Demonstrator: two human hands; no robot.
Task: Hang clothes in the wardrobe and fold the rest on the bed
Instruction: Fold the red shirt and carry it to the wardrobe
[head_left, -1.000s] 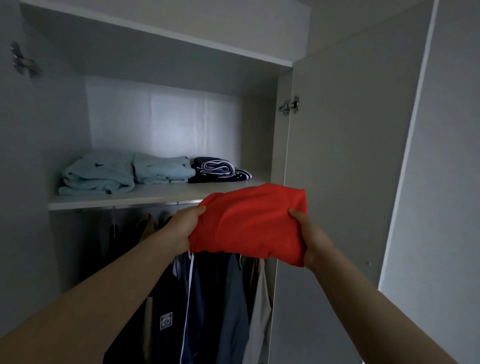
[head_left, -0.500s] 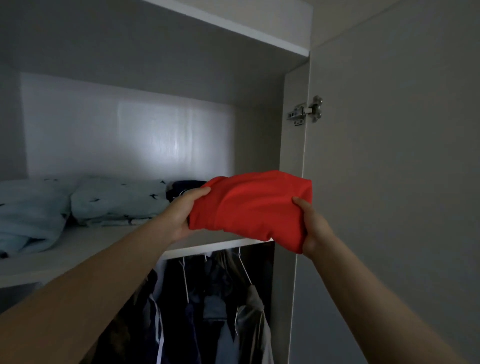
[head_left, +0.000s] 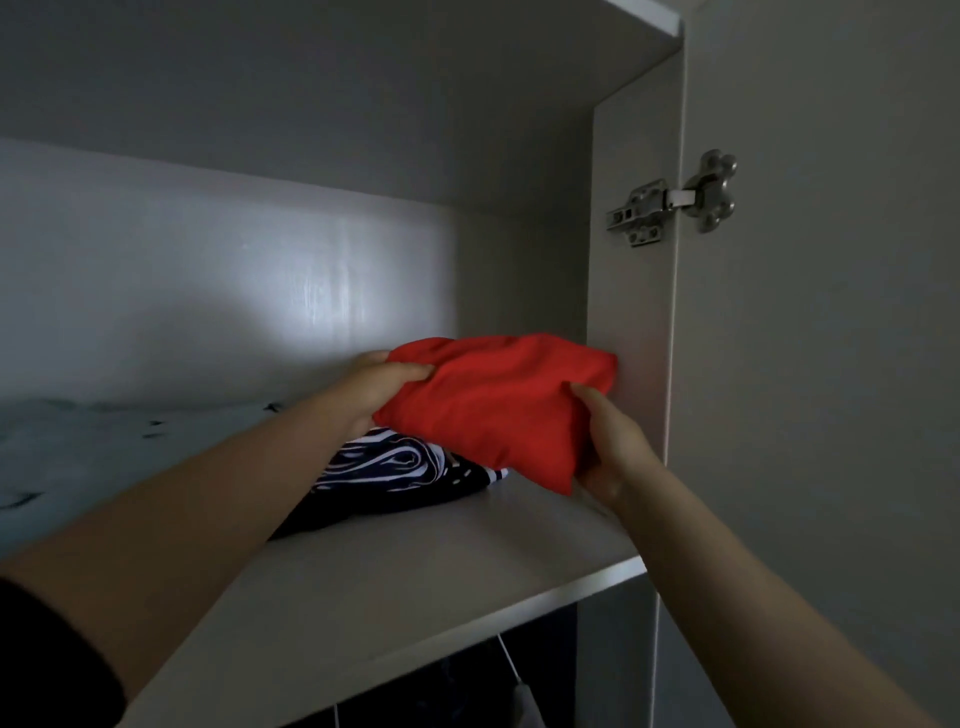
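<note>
The pale wardrobe shelf (head_left: 467, 561) carries a folded navy garment (head_left: 395, 467) with white stripes, set back from the front edge toward the right end. Just left of it lie pale blue folded clothes (head_left: 104, 447), partly out of view.

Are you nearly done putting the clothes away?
Partly. Done: a striped navy bundle and pale blue clothes lie on the shelf. In hand: the left hand and right hand grip a folded red garment over the striped one. Left: setting it down and letting go; the bed is out of view.
</note>
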